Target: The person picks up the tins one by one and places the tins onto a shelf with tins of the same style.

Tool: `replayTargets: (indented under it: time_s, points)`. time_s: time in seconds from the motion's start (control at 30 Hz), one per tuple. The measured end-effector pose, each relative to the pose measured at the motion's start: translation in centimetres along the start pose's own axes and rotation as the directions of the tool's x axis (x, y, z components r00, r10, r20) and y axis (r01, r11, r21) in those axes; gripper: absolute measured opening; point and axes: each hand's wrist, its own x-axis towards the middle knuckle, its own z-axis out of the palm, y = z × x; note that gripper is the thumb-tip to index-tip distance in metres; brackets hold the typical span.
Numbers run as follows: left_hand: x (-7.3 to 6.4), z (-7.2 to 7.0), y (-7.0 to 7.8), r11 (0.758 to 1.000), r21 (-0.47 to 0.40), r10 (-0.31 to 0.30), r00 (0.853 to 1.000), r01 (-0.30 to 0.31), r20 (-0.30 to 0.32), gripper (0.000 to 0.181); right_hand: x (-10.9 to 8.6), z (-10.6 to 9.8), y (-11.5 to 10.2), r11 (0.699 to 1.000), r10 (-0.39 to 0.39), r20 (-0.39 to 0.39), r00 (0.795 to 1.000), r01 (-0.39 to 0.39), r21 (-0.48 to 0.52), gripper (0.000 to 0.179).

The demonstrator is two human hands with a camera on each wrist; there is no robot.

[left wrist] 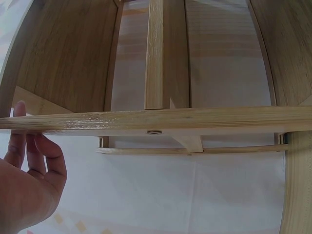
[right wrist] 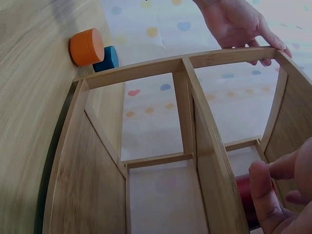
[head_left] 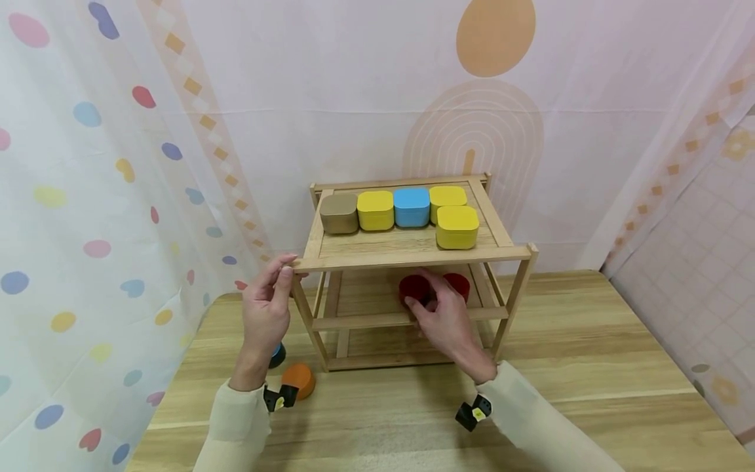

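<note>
A small wooden shelf rack [head_left: 407, 260] with several tiers stands on the table. My left hand [head_left: 267, 311] grips its front left upper corner; in the left wrist view the fingers [left wrist: 48, 156] bend around the wooden side bar [left wrist: 195, 118]. On the middle tier, my right hand [head_left: 445, 321] reaches in under the top board and pinches a round red tin [head_left: 411, 288] between thumb and fingers. A second red tin [head_left: 459, 286] stands just right of it, partly behind the hand. In the right wrist view the held red tin [right wrist: 247, 200] is mostly covered by the fingers.
On the top tier sit a gold tin [head_left: 339, 213], a blue tin [head_left: 411, 207] and several yellow tins [head_left: 457, 227]. An orange round tin [head_left: 299, 380] and a blue-and-black one [head_left: 278, 354] stand on the table by my left forearm. A patterned curtain hangs behind.
</note>
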Motion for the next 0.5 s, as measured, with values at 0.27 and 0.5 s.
replayTargets:
  time_s: [0.27, 0.5]
  points:
    - [-0.11, -0.03, -0.09, 1.0, -0.002, -0.006, 1.0, 0.006, 0.0, 0.026, 0.05, -0.13, 0.06, 1.0, 0.016, 0.001, 1.0, -0.016, -0.003, 0.05]
    - [-0.04, -0.03, 0.0, 1.0, -0.01, 0.004, 1.0, -0.004, 0.003, 0.025, 0.02, -0.64, -0.08, 0.999, 0.031, -0.015, 0.999, -0.031, 0.027, 0.051]
